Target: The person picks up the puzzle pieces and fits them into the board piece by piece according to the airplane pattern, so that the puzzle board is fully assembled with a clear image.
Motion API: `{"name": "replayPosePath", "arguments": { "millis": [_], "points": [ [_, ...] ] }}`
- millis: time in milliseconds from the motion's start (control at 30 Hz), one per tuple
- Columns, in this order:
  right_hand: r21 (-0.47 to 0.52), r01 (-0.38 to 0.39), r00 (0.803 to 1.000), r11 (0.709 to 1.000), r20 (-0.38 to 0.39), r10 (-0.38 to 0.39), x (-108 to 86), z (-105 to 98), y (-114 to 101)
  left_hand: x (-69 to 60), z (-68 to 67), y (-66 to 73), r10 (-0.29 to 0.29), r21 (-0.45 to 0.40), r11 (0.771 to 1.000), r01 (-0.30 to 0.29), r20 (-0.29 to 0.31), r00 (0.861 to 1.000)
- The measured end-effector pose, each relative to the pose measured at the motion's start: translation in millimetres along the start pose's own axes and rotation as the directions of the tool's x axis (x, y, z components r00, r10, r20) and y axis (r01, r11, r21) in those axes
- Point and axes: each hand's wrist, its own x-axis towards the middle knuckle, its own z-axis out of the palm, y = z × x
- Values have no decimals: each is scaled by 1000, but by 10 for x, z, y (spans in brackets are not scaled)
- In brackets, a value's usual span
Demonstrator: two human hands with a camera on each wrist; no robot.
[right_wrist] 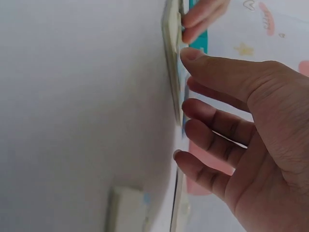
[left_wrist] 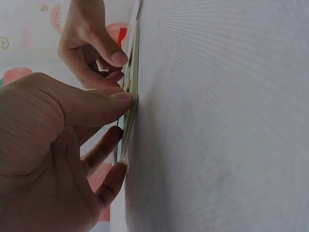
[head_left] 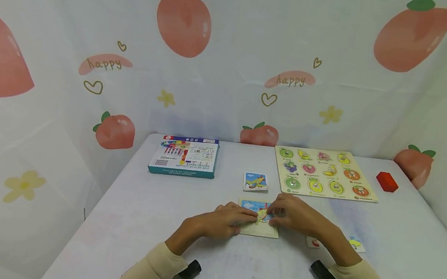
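A small wooden puzzle board (head_left: 258, 230) lies on the table, with blue, yellow and red picture pieces in its upper part. My left hand (head_left: 223, 220) grips its left side, thumb at the edge and index finger reaching onto the pieces. Over the right side, my right hand (head_left: 293, 213) has thumb and fingertips at a puzzle piece (head_left: 262, 213), which they seem to pinch and partly hide. The left wrist view shows the left thumb (left_wrist: 108, 104) against the board's edge. In the right wrist view, the right hand's thumb (right_wrist: 212, 67) is at the board's upper face.
Behind the board lies a picture card (head_left: 255, 182) of an airplane. Loose pieces (head_left: 355, 243) lie beside the right forearm. Farther back are a boxed bead set (head_left: 184, 157), a fruit puzzle board (head_left: 325, 174) and a red block (head_left: 387, 181).
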Motion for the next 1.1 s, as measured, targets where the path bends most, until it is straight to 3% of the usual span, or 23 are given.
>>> {"name": "replayPosePath", "arguments": {
  "millis": [167, 600, 867, 1100],
  "points": [
    [16, -30, 1000, 999, 2, 30, -20, -41, 55, 14, -4, 6, -3, 0, 1000, 3, 4, 1000],
    [12, -6, 1000, 1000, -9, 6, -6, 2, 50, 37, -11, 10, 8, 5, 1000, -8, 0, 1000],
    [11, -20, 1000, 1000, -9, 21, -9, 1, 72, 67, -7, 69, 41, 5, 999, -41, -7, 999],
    [56, 10, 1000, 998, -18, -9, 18, 31, 79, 119, 11, 118, 47, -14, 999, -46, 48, 998]
  ]
}}
